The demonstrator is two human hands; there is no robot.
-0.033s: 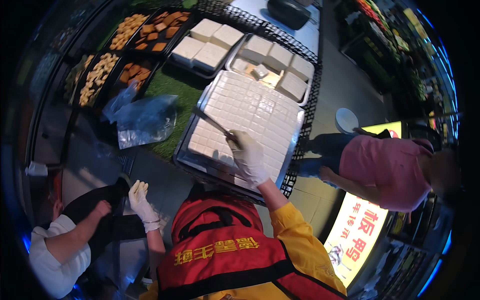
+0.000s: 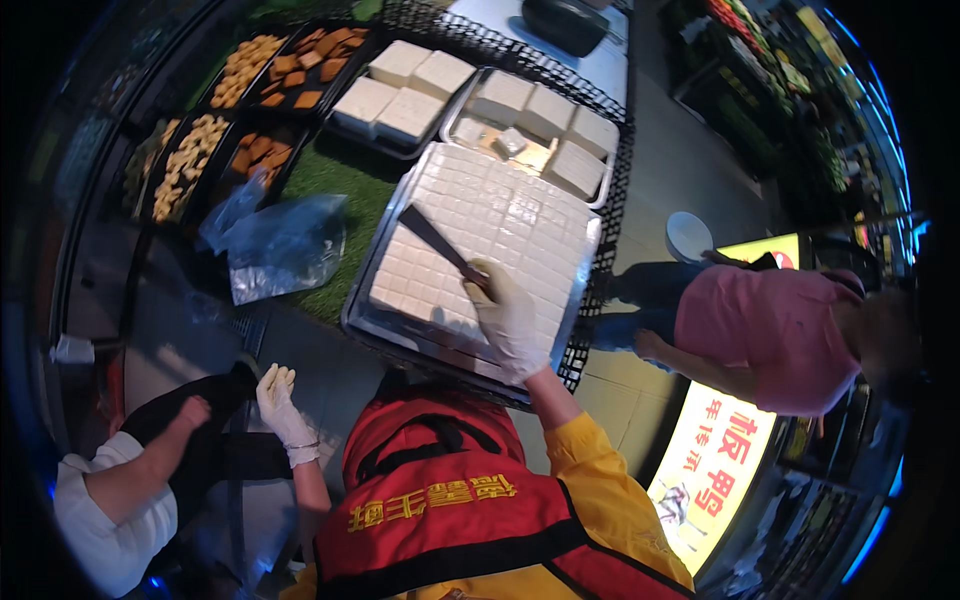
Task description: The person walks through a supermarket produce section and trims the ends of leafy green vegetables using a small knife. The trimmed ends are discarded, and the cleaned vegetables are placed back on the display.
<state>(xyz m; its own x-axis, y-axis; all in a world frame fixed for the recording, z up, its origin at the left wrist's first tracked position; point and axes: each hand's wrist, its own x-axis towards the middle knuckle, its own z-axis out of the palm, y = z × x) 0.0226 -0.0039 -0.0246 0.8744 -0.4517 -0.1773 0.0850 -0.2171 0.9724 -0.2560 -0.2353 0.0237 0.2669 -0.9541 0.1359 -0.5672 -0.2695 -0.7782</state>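
Observation:
My right hand, in a white glove, grips the handle of a flat metal spatula. Its blade points up and left over a wide tray of white tofu, scored into small squares. Whether the blade touches the tofu, I cannot tell. Away from the tray, at the lower left, my left hand is also gloved. Its fingers are bent together, and nothing shows in them. Beyond the scored tofu, another tray holds several thick tofu blocks and one small piece.
Left of that, a black tray carries larger tofu blocks. A clear plastic bag lies on green artificial turf. Black trays hold brown pieces. A person in pink stands right; another in white is at lower left.
The spatula has turned, so its blade's broad face now shows instead of its thin edge. My right hand has shifted slightly right over the tofu. My left hand stays in place.

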